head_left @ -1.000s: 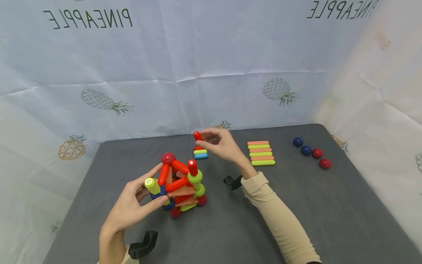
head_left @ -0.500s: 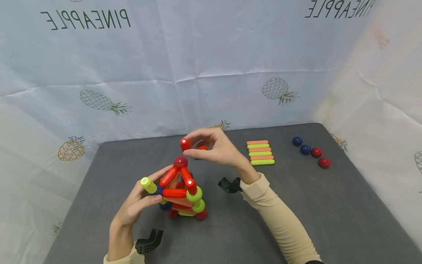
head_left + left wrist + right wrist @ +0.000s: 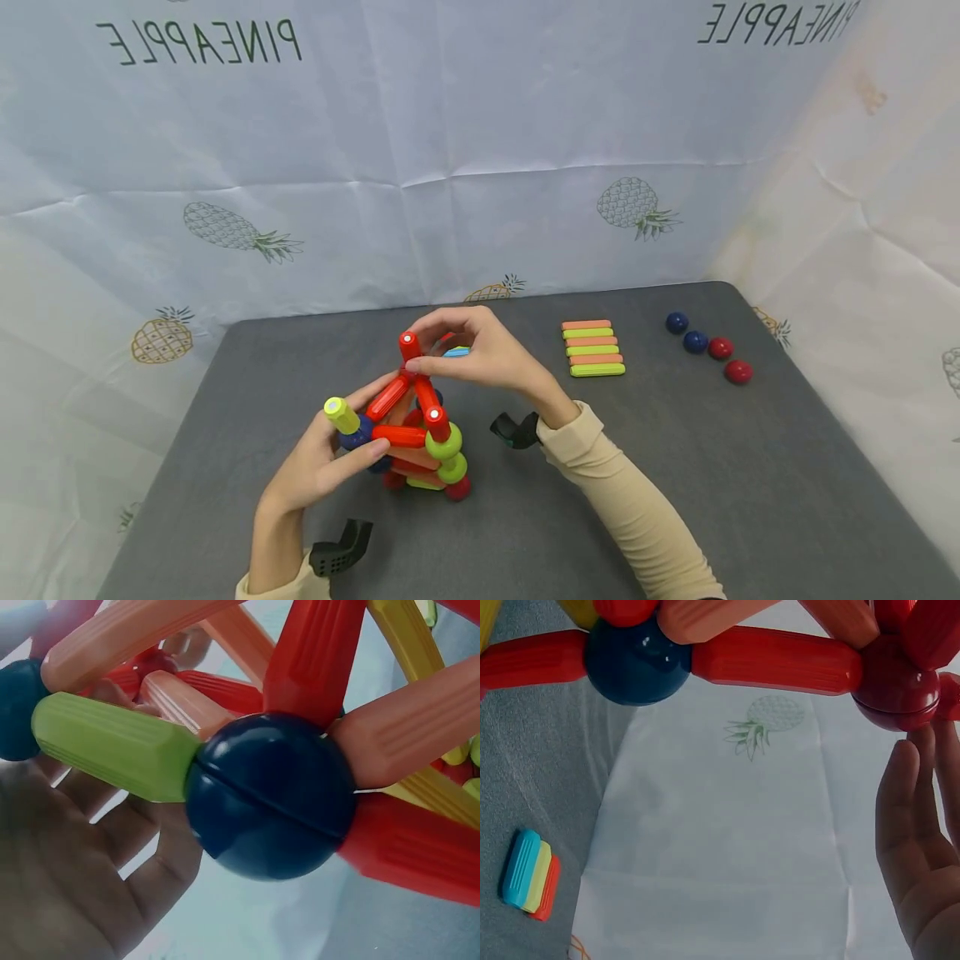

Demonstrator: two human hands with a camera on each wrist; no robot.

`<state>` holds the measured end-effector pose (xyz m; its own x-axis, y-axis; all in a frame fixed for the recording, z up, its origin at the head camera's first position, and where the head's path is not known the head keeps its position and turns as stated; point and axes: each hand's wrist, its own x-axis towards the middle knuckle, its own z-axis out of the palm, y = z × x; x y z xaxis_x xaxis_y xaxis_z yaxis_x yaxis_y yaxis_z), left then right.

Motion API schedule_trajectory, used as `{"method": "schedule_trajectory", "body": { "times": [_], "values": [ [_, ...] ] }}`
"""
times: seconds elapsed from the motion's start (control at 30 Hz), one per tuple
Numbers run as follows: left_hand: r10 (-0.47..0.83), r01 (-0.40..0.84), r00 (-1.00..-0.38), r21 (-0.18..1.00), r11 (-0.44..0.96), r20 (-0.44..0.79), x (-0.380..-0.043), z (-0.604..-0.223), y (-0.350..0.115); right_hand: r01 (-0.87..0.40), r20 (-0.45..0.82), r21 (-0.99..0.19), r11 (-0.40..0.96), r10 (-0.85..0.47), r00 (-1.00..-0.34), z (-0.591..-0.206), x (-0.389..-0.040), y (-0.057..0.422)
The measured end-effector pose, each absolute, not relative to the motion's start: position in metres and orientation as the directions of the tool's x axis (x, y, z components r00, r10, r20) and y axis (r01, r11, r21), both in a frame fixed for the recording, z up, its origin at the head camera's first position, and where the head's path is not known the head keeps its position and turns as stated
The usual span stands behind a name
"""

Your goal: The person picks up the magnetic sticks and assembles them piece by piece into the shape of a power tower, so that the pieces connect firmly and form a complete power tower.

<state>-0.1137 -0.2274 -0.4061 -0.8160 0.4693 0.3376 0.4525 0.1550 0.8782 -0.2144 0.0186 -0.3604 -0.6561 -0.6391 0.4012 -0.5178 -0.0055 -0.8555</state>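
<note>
A magnetic rod-and-ball frame [image 3: 401,436] in red, orange, green and blue stands left of the middle of the table. My left hand [image 3: 303,471] holds its left side, with the thumb by the upper blue ball [image 3: 356,433]. In the left wrist view, its fingers reach behind a green rod [image 3: 116,746] joined to a blue ball [image 3: 270,799]. My right hand [image 3: 483,350] pinches an upright red magnetic rod [image 3: 408,345] on the frame's far top corner. In the right wrist view, fingertips are right at the dark red ball [image 3: 896,686] there.
A yellow-green rod [image 3: 341,413] and another red rod [image 3: 436,423] stick up from the frame. Behind the right hand lie a few short rods [image 3: 531,877]. Orange and green rods [image 3: 592,350] lie in a row to the right, with blue and red balls [image 3: 695,342] beyond.
My right hand has brought the red rod left and down onto the frame's far corner. The left hand has turned the frame and shifted slightly right.
</note>
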Motion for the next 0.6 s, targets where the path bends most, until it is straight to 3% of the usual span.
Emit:
{"method": "schedule_trajectory", "body": {
  "times": [0.2,0.6],
  "values": [
    [0.47,0.461,-0.824,0.857,0.231,0.317,-0.1114,-0.4036,-0.2229,-0.524,0.366,-0.849,0.07,-0.638,-0.677,-0.3628,-0.2138,0.0179],
    [0.44,0.454,-0.847,0.838,0.304,0.299,-0.1057,-0.4014,-0.2201,-0.534,0.37,-0.841,0.087,-0.629,-0.684,-0.3663,-0.2116,0.0149]
  ]
}}
